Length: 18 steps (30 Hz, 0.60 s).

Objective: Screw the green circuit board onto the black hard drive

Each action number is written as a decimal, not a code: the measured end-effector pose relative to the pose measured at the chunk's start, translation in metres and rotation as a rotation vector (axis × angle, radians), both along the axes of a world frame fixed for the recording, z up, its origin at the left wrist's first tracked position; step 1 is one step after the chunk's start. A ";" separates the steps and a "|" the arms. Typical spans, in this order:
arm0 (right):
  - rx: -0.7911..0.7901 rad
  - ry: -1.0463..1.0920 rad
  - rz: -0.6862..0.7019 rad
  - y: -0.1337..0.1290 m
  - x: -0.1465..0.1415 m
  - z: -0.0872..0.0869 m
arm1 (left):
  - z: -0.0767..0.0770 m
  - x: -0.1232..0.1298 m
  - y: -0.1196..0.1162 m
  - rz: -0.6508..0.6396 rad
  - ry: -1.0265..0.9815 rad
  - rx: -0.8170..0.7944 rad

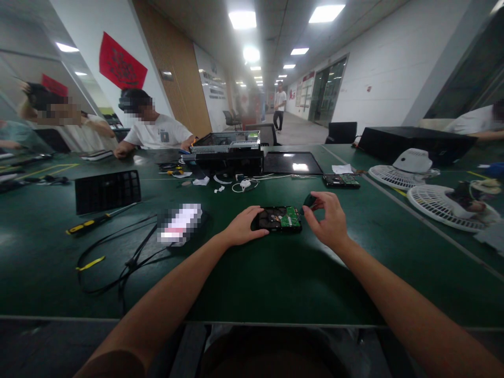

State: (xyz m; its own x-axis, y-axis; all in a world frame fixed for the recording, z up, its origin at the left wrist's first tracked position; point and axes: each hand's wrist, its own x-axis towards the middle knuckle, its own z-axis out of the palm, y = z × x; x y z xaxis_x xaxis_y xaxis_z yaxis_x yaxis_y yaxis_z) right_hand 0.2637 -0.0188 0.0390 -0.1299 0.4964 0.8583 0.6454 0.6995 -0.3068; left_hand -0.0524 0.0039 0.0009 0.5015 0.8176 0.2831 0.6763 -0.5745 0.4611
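Observation:
A hard drive (279, 219) lies on the green tabletop with its green circuit board facing up. My left hand (246, 226) grips its left end, thumb along the near edge and fingers on the far side. Just off the drive's right end, my right hand (328, 218) is raised above the table. Its thumb and fingers pinch a small dark, flat piece (309, 201), whose exact kind I cannot make out. A second hard drive (341, 181) lies farther back on the right, apart from both hands.
Left are a yellow-black screwdriver (88, 223), a black panel (107, 192), a blurred bright device (180, 224) and a black strap (132, 265). An opened computer case (226, 149) and a dark screen (292, 163) stand behind. White fan parts (399, 176) lie right. Other people sit across the table.

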 end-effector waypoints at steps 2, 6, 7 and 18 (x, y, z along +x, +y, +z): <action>-0.007 0.015 0.020 -0.002 -0.001 0.001 | 0.000 0.000 0.000 -0.001 -0.006 -0.002; -0.007 0.031 0.056 -0.003 -0.001 0.002 | -0.003 0.000 0.002 -0.006 -0.007 0.009; -0.005 0.027 0.070 -0.003 -0.001 0.002 | -0.003 0.001 0.002 -0.008 -0.006 0.014; -0.046 -0.020 0.023 -0.002 0.001 -0.002 | -0.002 0.001 0.002 -0.006 0.010 0.014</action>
State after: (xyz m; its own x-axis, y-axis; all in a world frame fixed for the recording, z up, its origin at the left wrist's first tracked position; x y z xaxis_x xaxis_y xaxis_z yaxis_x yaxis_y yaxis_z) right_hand 0.2651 -0.0204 0.0372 -0.1585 0.5320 0.8318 0.6357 0.6996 -0.3263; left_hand -0.0517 0.0059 -0.0012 0.5095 0.8104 0.2891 0.6772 -0.5850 0.4464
